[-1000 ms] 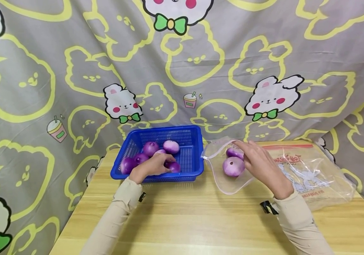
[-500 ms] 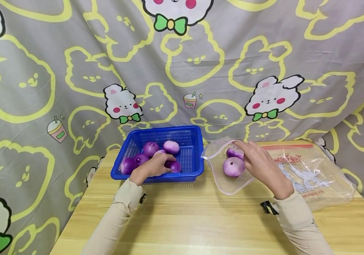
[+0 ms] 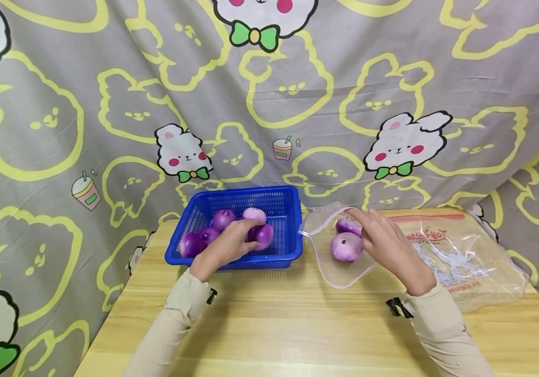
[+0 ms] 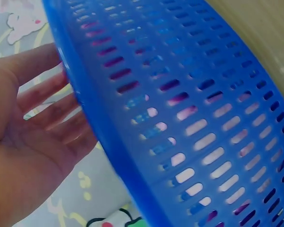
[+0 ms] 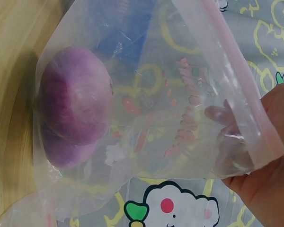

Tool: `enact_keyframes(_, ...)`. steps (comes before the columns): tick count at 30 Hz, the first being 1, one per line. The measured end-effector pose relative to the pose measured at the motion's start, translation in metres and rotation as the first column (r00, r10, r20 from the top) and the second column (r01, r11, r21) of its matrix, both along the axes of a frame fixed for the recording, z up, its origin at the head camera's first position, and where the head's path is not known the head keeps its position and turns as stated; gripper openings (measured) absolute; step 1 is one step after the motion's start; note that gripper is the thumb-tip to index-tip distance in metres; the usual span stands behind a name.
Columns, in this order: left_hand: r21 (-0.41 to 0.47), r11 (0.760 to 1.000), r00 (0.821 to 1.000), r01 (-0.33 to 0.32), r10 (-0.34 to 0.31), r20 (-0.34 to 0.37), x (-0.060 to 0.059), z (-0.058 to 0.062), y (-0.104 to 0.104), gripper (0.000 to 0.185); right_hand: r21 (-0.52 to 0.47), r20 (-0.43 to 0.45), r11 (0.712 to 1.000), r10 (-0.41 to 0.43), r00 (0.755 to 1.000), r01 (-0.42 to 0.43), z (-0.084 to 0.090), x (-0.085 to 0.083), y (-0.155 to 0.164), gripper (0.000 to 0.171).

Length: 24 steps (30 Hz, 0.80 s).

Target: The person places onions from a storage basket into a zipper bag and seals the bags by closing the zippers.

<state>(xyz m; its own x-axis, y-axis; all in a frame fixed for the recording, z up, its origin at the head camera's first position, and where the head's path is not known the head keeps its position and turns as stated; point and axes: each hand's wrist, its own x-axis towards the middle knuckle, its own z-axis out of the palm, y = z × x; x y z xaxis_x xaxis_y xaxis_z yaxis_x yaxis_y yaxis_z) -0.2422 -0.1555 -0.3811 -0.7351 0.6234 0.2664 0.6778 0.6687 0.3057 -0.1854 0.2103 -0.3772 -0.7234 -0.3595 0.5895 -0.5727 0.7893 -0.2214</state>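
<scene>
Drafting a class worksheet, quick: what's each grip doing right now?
Left grip: closed, holding a purple onion.
Right grip: closed, holding the clear bag by its rim.

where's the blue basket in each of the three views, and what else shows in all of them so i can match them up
Head: the blue basket sits just left of centre, below mid-height.
Left wrist: it fills the middle and right, its slotted wall close up.
Right wrist: a blue patch at the top, left of centre, seen through the clear bag.
Shared landmark: the grey patterned cloth.
</scene>
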Motion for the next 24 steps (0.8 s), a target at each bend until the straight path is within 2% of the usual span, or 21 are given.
enact_keyframes(6,0.096,0.995,0.994,0.030,-0.020,-0.111,0.014,0.009,0.007,0.051,0.005,0.010,1.000,-0.007,1.000,0.007,0.000,0.001,-0.001,0.053)
enact_keyframes(12,0.124,0.992,0.981,0.027,-0.003,-0.195,0.030,0.019,0.018,0.054,0.009,0.005,1.000,-0.002,1.000,0.002,-0.001,0.002,0.000,0.053)
enact_keyframes(17,0.113,0.993,0.956,0.033,0.001,-0.293,0.047,0.027,0.029,0.056,0.009,0.016,1.000,-0.006,1.000,0.006,0.000,0.003,0.000,0.053)
enact_keyframes(24,0.101,0.988,0.915,0.114,-0.065,-0.399,0.073,0.036,0.043,0.059,0.011,0.040,1.000,-0.019,0.999,0.018,0.000,0.003,-0.001,0.054)
